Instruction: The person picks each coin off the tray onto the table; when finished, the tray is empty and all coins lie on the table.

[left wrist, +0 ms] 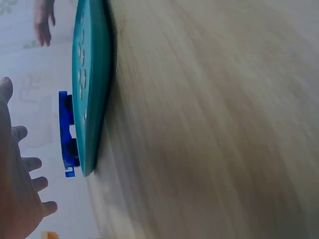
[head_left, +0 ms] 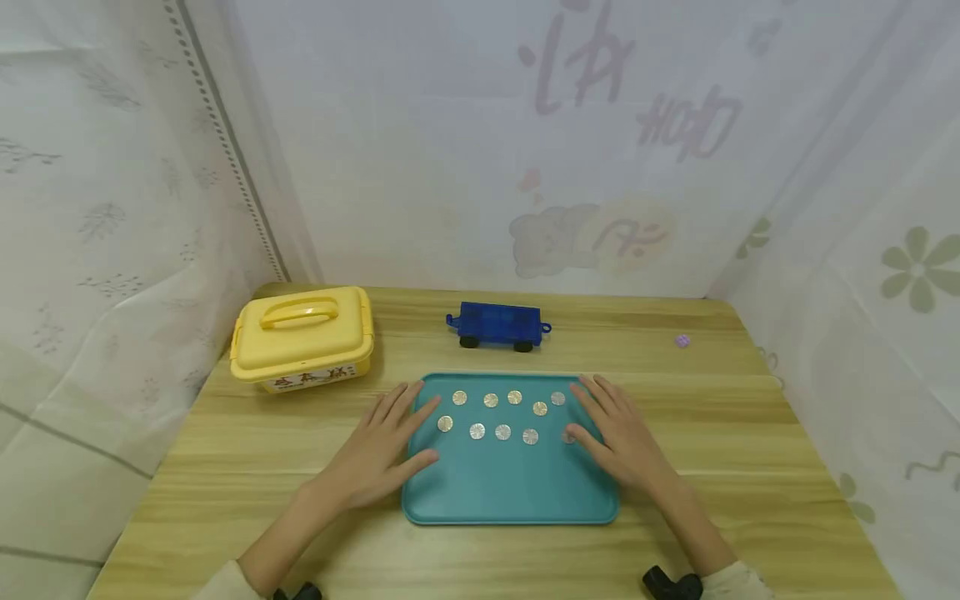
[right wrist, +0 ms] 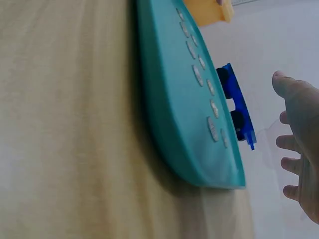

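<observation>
Left hand flat, fingers spread, resting on the left edge of the tray; right hand likewise flat on the right edge, holding nothing. Tray sits mid-worktop, ten coins in two rows at its far half. Best keep palms steadying the tray, pick one coin with fingertips. Beyond: box, blue car.

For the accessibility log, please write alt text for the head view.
Two open hands, left hand and right hand, rest flat on the side edges of a teal tray holding ten silver coins. Behind it on the wooden table stand a yellow box and a blue toy wagon.
</observation>
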`<state>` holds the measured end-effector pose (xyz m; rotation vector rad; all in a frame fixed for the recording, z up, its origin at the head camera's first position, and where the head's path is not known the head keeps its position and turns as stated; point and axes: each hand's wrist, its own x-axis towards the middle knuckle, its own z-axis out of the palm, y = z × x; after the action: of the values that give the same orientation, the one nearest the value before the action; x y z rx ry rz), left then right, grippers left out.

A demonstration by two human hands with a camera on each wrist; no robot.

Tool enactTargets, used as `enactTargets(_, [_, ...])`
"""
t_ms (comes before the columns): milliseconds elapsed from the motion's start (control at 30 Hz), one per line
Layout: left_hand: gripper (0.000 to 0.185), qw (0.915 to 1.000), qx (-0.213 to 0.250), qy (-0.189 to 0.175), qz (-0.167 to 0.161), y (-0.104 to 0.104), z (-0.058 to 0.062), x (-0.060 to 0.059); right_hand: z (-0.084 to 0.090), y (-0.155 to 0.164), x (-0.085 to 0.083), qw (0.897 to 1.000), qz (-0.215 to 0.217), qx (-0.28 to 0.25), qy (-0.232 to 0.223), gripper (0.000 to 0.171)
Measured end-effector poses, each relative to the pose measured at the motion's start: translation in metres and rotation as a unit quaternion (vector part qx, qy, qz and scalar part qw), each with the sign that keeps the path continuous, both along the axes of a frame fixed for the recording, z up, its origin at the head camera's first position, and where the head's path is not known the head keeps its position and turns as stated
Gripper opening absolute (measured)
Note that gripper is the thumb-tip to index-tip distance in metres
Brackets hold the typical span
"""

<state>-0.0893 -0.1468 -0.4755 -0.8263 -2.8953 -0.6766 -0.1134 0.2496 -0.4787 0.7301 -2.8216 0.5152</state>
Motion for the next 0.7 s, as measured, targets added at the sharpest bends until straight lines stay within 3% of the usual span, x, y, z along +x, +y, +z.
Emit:
enactTargets(133, [0.064, 0.9947, 0.077, -0.061, 0.030, 0.008, -0.004, -0.008, -0.010, 0.002, 0.002, 0.999, -0.012, -0.021, -0.026, 0.064])
enactTargets(300, [0.059, 0.9670, 0.207, -0.126, 0.080, 0.019, -0.013, -0.024, -0.027, 0.004, 0.002, 0.996, -0.016, -0.077, -0.033, 0.058])
enactTargets(433, [0.054, 0.9464, 0.266, -0.134, 0.124, 0.026, -0.024, -0.039, -0.040, 0.005, -0.001, 0.993, -0.011, -0.115, 0.011, 0.049])
enactTargets(567, [0.042, 0.9189, 0.330, -0.126, 0.176, 0.031, -0.039, -0.052, -0.053, 0.005, -0.005, 0.983, -0.008, -0.170, 0.074, 0.029])
enactTargets(667, [0.033, 0.9001, 0.371, -0.105, 0.203, 0.035, -0.051, -0.057, -0.061, 0.004, -0.009, 0.972, -0.011, -0.211, 0.102, 0.011])
enactTargets(700, [0.032, 0.8980, 0.376, -0.093, 0.208, 0.036, -0.054, -0.059, -0.063, 0.004, -0.010, 0.970, -0.011, -0.219, 0.108, 0.007])
